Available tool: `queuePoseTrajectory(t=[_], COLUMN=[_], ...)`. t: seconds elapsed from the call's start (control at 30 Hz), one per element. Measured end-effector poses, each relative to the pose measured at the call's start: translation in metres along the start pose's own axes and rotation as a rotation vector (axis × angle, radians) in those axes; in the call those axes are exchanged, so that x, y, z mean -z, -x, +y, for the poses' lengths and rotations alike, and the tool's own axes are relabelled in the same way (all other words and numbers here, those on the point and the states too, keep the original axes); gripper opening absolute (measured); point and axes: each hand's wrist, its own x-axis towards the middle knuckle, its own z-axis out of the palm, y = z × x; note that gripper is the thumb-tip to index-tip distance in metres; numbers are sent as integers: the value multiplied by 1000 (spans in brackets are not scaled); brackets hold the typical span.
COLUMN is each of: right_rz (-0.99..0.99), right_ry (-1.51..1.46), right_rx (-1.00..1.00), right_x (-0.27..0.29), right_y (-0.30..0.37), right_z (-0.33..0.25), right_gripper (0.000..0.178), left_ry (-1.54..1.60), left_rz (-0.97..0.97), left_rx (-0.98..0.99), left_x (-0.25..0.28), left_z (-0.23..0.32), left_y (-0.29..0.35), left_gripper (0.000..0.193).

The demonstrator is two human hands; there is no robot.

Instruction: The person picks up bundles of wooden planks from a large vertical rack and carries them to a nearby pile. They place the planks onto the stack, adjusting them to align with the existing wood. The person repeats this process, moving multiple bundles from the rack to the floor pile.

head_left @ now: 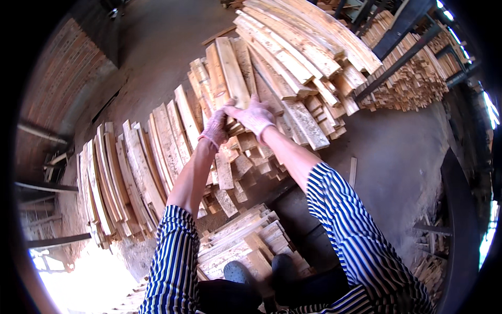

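Observation:
Both my hands, in pinkish knit gloves, are at the near end of a pale wooden board [233, 68] lying on top of a long stack of boards. My left hand [215, 127] is closed at the board's left side, its fingers partly hidden. My right hand [255, 115] holds the same end from the right, its thumb reaching across toward the left hand. Beside them, more planks [200, 78] lie side by side, their near ends uneven. To the right, a higher heap of boards [293, 47] leans over the stack.
My feet, in grey shoes [236, 271], stand on a lower pile of boards [219, 256]. The row of planks [138, 162] runs on to the left. Dark metal bars [400, 60] and another wood stack [405, 86] stand at the far right. A loose stick [353, 171] lies on the floor.

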Motion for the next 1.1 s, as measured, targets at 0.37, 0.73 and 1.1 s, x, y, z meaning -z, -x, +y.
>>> queuePoseTrajectory(t=[0.37,0.73,1.1], right_rz=[-128,-161,-382], right_ry=[295,-110,-501], right_rx=[164,-198,-26], right_x=[-53,-108,-107], right_y=[30,46,39], right_z=[44,24,78], right_gripper=[112,136,125], left_ry=[-439,302,-45], left_rz=[161,53,1], left_rx=[-238,86,22], left_x=[68,111,95], left_z=[-78,-98,-81], left_y=[11,22,66], left_gripper=[91,109,74])
